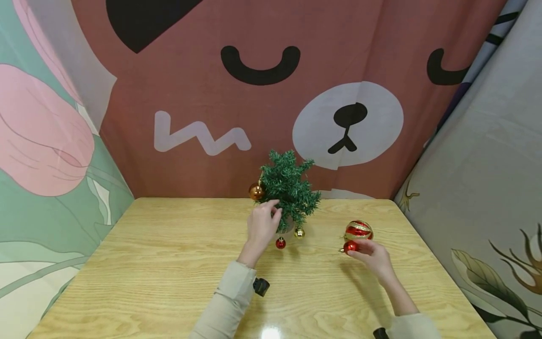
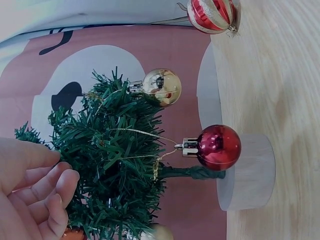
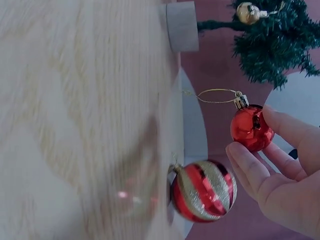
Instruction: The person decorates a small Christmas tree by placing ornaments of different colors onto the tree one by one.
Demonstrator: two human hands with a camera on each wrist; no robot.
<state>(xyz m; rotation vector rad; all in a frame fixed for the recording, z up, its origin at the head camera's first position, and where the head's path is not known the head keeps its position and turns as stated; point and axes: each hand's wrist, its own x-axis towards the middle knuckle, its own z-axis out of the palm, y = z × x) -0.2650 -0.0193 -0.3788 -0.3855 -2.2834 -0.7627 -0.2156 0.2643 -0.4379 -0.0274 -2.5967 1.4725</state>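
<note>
A small green artificial Christmas tree [image 1: 290,183] stands upright on a pale round base [image 2: 250,172]. My left hand [image 1: 262,223] is at the tree's near side, fingers loosely bent and fingertips right at the branches [image 2: 100,145]; nothing shows between them. Below that hand, a small red bauble [image 2: 219,147] hangs from a gold string. A gold bauble [image 1: 299,232] and a copper-coloured bauble [image 1: 256,191] also hang on the tree. To the right, my right hand [image 1: 374,259] pinches another shiny red bauble [image 3: 251,129] between thumb and fingers, its gold loop [image 3: 216,96] dangling free.
A larger bauble with red and gold glitter stripes [image 1: 359,230] lies on the wooden table [image 1: 169,263], just beyond the right hand. Behind the table hangs a brown curtain with a bear face [image 1: 190,94]; printed cloths flank both sides.
</note>
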